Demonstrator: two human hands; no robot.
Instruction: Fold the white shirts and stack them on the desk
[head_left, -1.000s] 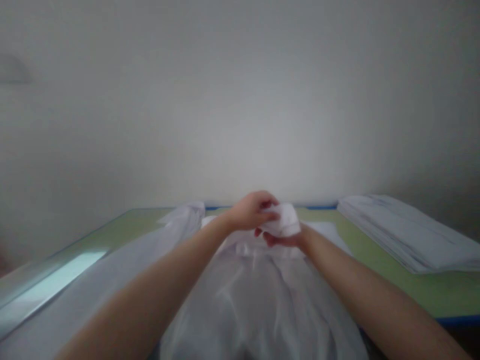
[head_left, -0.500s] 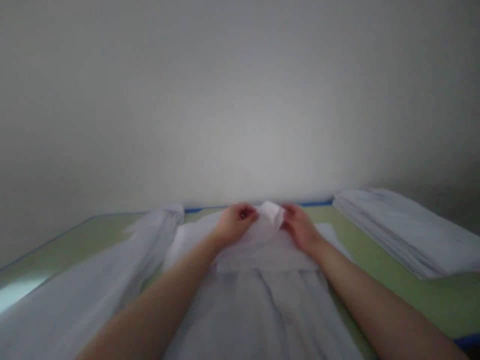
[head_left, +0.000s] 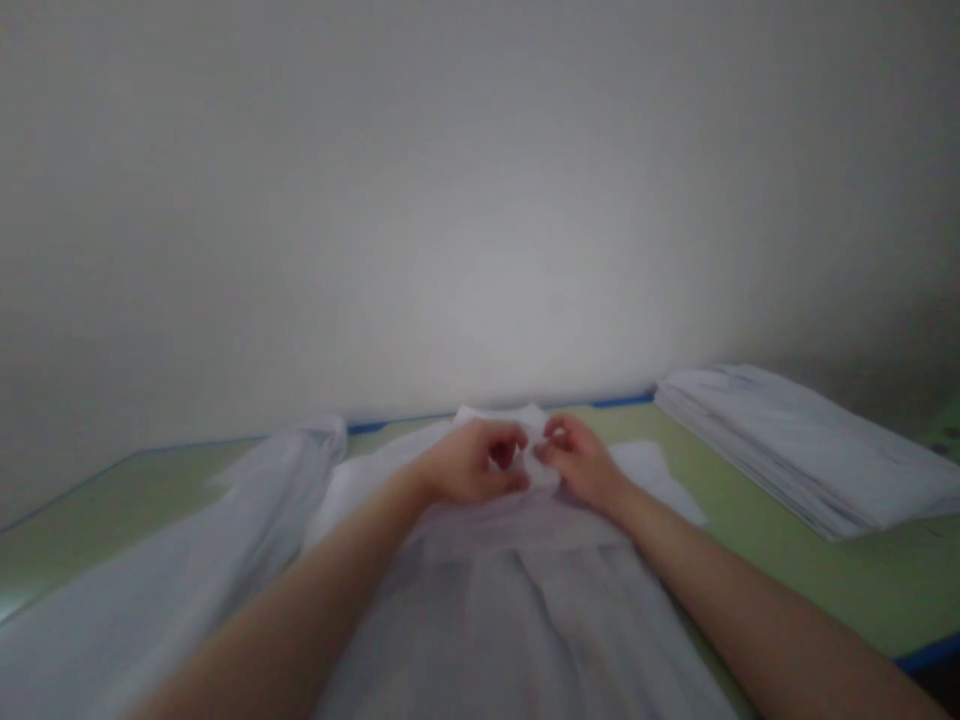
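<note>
A white shirt (head_left: 510, 620) lies lengthwise before me, its raised collar (head_left: 499, 412) at the far end near the wall. At the collar, my left hand (head_left: 480, 462) is curved into a C, with thumb and forefinger apart beside the cloth. My right hand (head_left: 581, 462) faces it from the other side, its bent fingers closed on the shirt's cloth just below the collar. Only a small gap separates the two hands. Soft focus blurs the fingertips and the small details between them.
On the right of the green table (head_left: 810, 590) is a stack of folded white cloth (head_left: 810, 445). Another long white fabric (head_left: 172, 580) spreads across the left side. Blue edging (head_left: 622, 402) borders the table, and a grey wall (head_left: 480, 200) rises behind it.
My hands have come closer together over the collar. The left thumb and forefinger have spread. The collar's flap now shows upright behind the hands, and the view has shifted slightly.
</note>
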